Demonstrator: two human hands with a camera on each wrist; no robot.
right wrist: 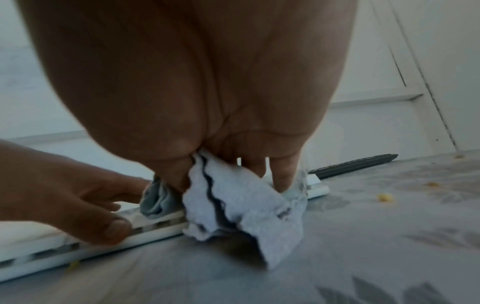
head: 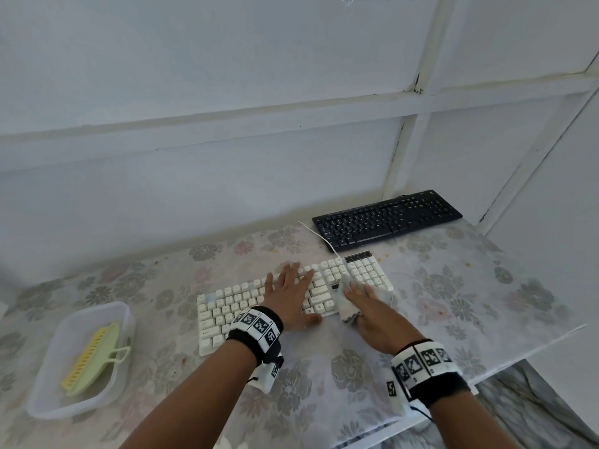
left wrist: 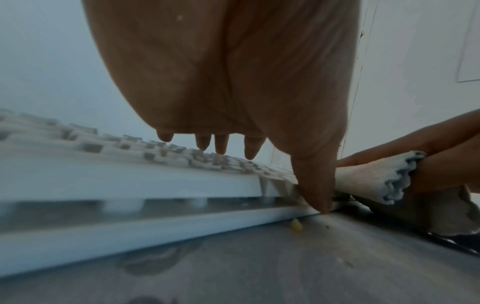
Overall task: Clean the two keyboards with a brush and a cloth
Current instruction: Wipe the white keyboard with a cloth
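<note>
A white keyboard (head: 227,306) lies in the middle of the flowered table. My left hand (head: 291,293) lies flat on its keys with straight, spread fingers, and its thumb (left wrist: 317,185) touches the front edge. My right hand (head: 369,306) holds a grey-white cloth (head: 346,307) pinched between thumb and fingers, pressed on the keyboard's right end beside the number pad. The right wrist view shows the cloth (right wrist: 233,205) hanging over the keyboard's front edge (right wrist: 78,253). A black keyboard (head: 385,218) lies at the back right, untouched. A yellow-green brush (head: 94,358) lies in a tub at the left.
The clear plastic tub (head: 58,400) stands near the table's front left. A white cable (head: 319,236) runs from the white keyboard toward the black one. Yellow crumbs (right wrist: 385,197) are scattered on the cloth-covered table. The table's right edge (head: 534,345) drops off close to my right arm.
</note>
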